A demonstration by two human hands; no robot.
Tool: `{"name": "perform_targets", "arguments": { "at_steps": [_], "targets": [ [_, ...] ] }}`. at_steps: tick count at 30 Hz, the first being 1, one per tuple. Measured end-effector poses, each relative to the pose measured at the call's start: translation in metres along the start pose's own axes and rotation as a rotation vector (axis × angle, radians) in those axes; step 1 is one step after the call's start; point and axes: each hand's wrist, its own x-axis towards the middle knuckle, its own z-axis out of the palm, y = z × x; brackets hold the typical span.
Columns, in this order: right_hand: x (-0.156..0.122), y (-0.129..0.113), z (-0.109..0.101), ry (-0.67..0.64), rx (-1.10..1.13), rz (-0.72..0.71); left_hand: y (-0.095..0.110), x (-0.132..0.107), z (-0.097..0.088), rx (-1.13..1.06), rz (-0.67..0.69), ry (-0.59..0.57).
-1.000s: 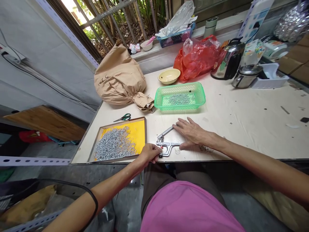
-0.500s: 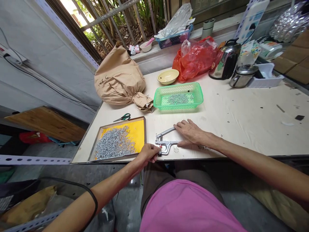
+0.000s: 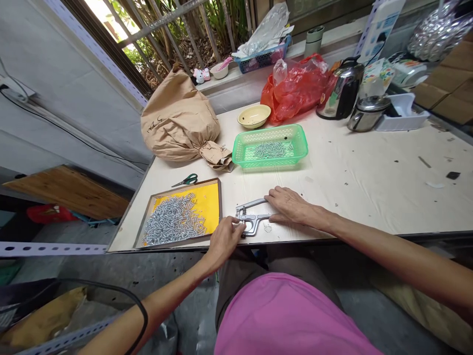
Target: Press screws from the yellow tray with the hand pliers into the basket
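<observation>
A silver plier-like press tool (image 3: 251, 218) lies on the pale table (image 3: 369, 177) near its front edge. My right hand (image 3: 290, 204) rests over the tool's two handles, fingers curled around them. My left hand (image 3: 225, 239) sits at the tool's jaw end, fingertips pinched close to the jaws; whatever is between them is too small to make out. Left of it a wooden tray with a yellow bottom (image 3: 212, 197) holds a heap of small silver metal parts (image 3: 172, 224). Behind the tool a green plastic basket (image 3: 240, 145) holds several of the same parts.
Green-handled scissors (image 3: 186, 180) lie behind the tray. A tied brown paper sack (image 3: 177, 121), a yellow bowl (image 3: 253, 116), a red plastic bag (image 3: 295, 88), a steel kettle (image 3: 342, 91) and a steel pot (image 3: 365, 113) stand along the back. The table's front edge runs just under my hands.
My right hand has closed down over the tool's handles and drawn slightly nearer. My left hand has shifted a little toward the jaws. The camera view has drifted slightly.
</observation>
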Motion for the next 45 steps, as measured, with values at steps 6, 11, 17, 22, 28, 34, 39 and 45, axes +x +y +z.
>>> {"name": "perform_targets", "arguments": {
  "at_steps": [6,11,17,22,28,34,39,45],
  "targets": [
    [-0.001,-0.005,-0.002,-0.023,0.002,0.034,0.027,0.022,0.017,0.344,0.614,0.080],
    [-0.005,-0.001,0.000,-0.042,0.017,0.020,0.040,0.056,0.022,0.406,0.709,-0.064],
    [-0.003,-0.005,-0.010,-0.106,-0.002,0.096,0.045,0.063,0.018,0.423,0.676,-0.092],
    [0.006,0.001,-0.006,-0.088,0.010,0.074,0.046,0.067,0.026,0.343,0.581,-0.018],
    [0.010,0.009,-0.003,-0.060,0.006,0.069,0.048,0.075,0.026,0.331,0.549,0.003],
    [0.006,0.032,0.001,-0.009,0.099,-0.065,0.038,0.049,0.043,0.275,0.595,0.124],
    [0.018,0.046,0.014,0.066,0.128,-0.049,0.035,0.015,0.075,0.159,0.714,0.164],
    [0.049,0.044,0.010,0.094,-0.036,0.042,0.037,0.001,0.083,0.051,0.697,0.131]
  ]
}}
